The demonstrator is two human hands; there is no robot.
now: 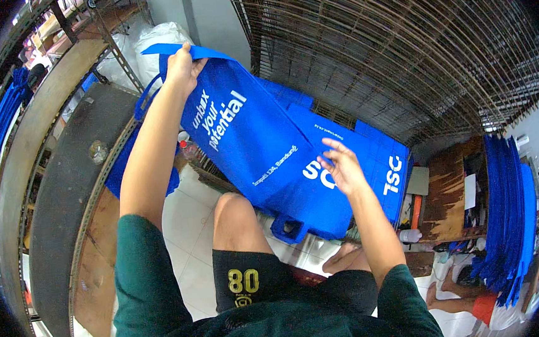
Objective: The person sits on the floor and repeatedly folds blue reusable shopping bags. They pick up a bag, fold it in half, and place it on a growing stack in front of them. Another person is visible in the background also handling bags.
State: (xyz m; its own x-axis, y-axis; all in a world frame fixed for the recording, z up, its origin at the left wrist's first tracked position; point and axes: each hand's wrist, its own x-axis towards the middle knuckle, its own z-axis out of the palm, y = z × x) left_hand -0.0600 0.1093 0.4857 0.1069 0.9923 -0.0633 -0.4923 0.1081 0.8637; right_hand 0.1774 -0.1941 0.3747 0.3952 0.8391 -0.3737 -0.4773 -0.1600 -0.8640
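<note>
A blue fabric tote bag (pixel 232 130) with white printing hangs slanting in front of me. My left hand (pixel 187 67) is raised at the upper left, its fingers closed on the bag's top edge; a blue handle loop dangles beside that wrist. Lower right, my right hand (pixel 343 168) hovers over more blue fabric with white printing (pixel 373 160), fingers apart and loosely bent, holding nothing. This fabric lies spread beneath the raised bag, which covers part of it. Another handle loop (pixel 289 228) sticks out near my knees.
Stacked metal wire racks (pixel 392 38) stand behind the fabric. Left are a dark curved-looking shelf (pixel 77 183) with a glass jar (pixel 98 151) and white plastic sacks (pixel 161 41). At right, blue bags (pixel 503 207) hang in a bundle near another person's legs (pixel 454 303).
</note>
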